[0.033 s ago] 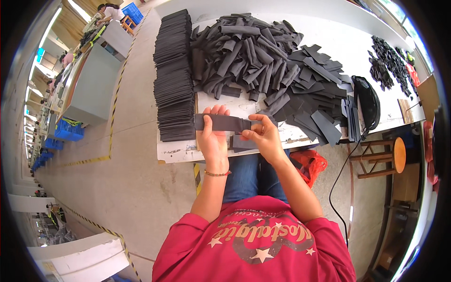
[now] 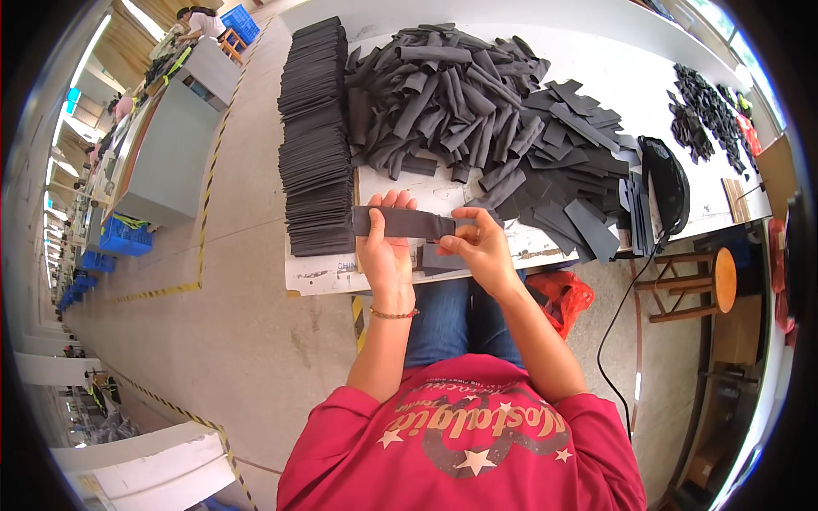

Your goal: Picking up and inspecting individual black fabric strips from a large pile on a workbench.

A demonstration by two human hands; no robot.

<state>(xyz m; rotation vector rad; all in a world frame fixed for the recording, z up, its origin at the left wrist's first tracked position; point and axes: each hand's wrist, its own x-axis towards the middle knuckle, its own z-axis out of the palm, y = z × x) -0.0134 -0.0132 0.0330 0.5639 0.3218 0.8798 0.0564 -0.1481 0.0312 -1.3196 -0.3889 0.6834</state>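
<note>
A dark grey fabric strip (image 2: 413, 224) stretches level between my two hands above the near edge of the white table (image 2: 328, 274). My left hand (image 2: 388, 255), palm up, holds it with the thumb pressed on top. At the strip's right end, the thumb and fingers of my right hand (image 2: 484, 249) pinch it. Close to my left hand, a long row of stacked dark strips (image 2: 315, 145) runs away along the table's left side. Beyond my hands lies a big heap of loose, curled dark grey strips (image 2: 452, 94).
Flat dark pieces (image 2: 562, 162) spread to the right of the heap, beside a black mesh-like bag (image 2: 666, 187). Small black pieces (image 2: 711, 111) lie at the far right. A wooden stool (image 2: 722, 281) and a red plastic bag (image 2: 564, 298) are below the table. A person (image 2: 202, 21) works far left.
</note>
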